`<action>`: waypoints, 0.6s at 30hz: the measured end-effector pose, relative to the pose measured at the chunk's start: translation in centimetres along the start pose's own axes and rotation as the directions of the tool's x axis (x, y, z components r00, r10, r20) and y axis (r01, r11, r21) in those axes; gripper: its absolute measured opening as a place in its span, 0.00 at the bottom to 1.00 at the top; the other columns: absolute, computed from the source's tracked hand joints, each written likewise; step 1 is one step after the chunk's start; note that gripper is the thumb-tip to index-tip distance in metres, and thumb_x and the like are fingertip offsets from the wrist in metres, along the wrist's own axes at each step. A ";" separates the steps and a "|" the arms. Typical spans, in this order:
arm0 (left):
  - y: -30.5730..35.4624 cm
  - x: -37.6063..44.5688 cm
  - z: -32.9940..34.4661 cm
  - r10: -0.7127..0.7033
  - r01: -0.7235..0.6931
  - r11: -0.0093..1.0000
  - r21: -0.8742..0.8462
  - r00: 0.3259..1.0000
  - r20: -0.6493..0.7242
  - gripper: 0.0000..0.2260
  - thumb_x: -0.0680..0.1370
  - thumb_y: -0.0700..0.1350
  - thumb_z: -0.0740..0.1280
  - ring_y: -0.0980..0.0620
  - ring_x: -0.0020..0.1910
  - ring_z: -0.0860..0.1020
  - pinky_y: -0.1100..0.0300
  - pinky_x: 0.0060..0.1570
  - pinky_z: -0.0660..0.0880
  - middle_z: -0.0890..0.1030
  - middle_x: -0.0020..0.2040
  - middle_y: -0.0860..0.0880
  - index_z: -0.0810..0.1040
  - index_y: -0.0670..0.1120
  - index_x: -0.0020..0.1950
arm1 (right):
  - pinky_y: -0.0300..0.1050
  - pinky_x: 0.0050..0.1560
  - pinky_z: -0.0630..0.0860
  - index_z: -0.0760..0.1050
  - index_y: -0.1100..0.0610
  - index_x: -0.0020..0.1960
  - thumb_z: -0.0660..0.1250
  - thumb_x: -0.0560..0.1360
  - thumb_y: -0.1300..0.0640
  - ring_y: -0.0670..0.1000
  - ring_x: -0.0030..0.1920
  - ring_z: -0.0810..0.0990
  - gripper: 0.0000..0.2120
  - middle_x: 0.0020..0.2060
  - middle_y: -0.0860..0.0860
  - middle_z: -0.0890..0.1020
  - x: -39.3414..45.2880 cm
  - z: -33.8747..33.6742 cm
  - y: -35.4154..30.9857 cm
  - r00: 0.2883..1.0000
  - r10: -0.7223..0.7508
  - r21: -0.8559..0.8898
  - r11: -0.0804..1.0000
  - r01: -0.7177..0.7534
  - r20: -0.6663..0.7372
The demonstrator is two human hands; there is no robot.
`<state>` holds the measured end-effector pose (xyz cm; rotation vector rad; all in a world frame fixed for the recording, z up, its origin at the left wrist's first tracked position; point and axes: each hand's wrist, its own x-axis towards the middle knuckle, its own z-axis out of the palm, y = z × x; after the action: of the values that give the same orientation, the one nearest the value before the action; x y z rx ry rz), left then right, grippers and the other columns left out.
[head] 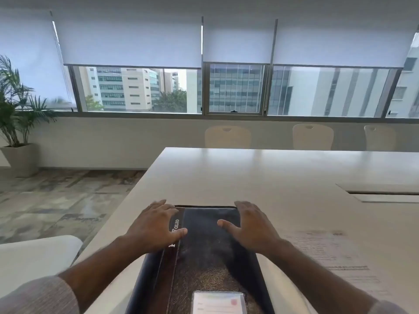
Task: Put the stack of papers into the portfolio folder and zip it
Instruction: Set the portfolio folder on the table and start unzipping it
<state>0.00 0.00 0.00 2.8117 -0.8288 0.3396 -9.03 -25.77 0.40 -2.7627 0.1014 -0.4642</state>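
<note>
A dark leather portfolio folder (204, 257) lies closed on the white table (272, 173) right in front of me, its spine to the left and a clear card pocket near its front edge. My left hand (156, 225) rests on the folder's far left corner with fingers spread and straight. At the far right corner my right hand (251, 225) lies on the folder, fingers straight, thumb on the cover. A stack of printed papers (333, 259) lies flat on the table to the right of the folder, beyond my right forearm.
A recessed cable hatch (381, 193) sits in the table at the right. Three pale chairs (227, 137) stand along the far edge under the windows. Another white chair (34, 257) is at my near left, and a potted palm (18, 123) stands at the far left.
</note>
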 end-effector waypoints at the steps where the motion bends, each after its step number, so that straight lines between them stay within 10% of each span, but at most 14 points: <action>1: -0.2 0.3 0.2 -0.016 0.016 1.000 -0.020 1.000 0.018 0.35 0.73 0.70 0.63 0.52 0.76 0.62 0.54 0.74 0.59 0.71 0.74 0.53 0.70 0.51 0.73 | 0.49 0.69 0.68 0.65 0.55 0.73 0.60 0.73 0.30 0.52 0.69 0.70 0.38 0.69 0.51 0.73 0.3 0.5 0.2 1.000 0.009 0.012 1.000 -0.009 0.012; 14: -4.7 6.4 5.5 -0.276 0.295 0.862 -0.412 0.955 0.107 0.27 0.75 0.60 0.70 0.50 0.63 0.74 0.56 0.63 0.69 0.76 0.66 0.49 0.75 0.47 0.69 | 0.47 0.71 0.64 0.67 0.55 0.71 0.62 0.78 0.42 0.52 0.69 0.68 0.26 0.68 0.51 0.73 4.5 5.0 0.1 0.993 -0.018 0.053 0.999 0.012 0.117; 18: -5.5 6.6 7.2 -0.369 0.309 0.786 -0.535 0.929 -0.005 0.12 0.74 0.55 0.73 0.50 0.55 0.77 0.51 0.60 0.73 0.79 0.54 0.53 0.83 0.52 0.54 | 0.48 0.71 0.63 0.68 0.55 0.71 0.61 0.78 0.42 0.52 0.69 0.68 0.25 0.67 0.50 0.73 5.7 6.3 -0.3 0.990 -0.046 0.038 0.998 0.042 0.130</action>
<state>9.64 -0.56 -5.74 2.3255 -0.3045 0.1696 -1.56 -24.22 -3.37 -2.7561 0.0004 -0.2917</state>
